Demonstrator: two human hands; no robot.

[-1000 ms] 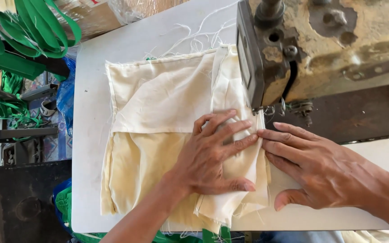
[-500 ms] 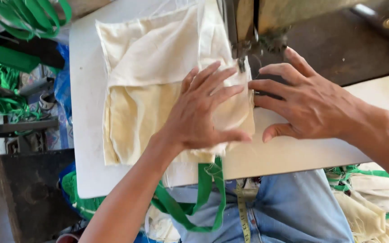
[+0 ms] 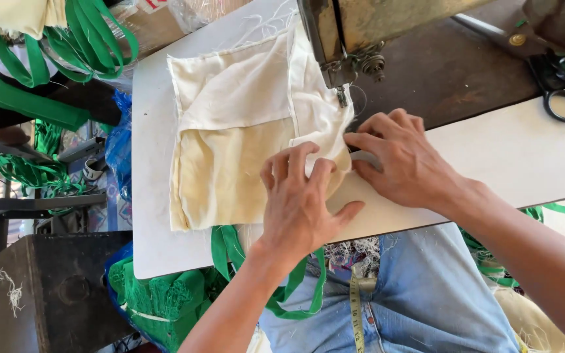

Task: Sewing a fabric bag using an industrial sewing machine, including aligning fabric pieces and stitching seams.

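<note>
We are pressing our left hand (image 3: 299,206) flat, fingers spread, on the cream cloth (image 3: 230,147) lying on the white counter (image 3: 152,252). At three o'clock our right hand (image 3: 403,163) is pinching its folded edge in a narrow grip. The cloth is looking light, soft and limp, best guided near the seam. At twelve o'clock the worn metal sewing machine (image 3: 361,29) is standing.
</note>
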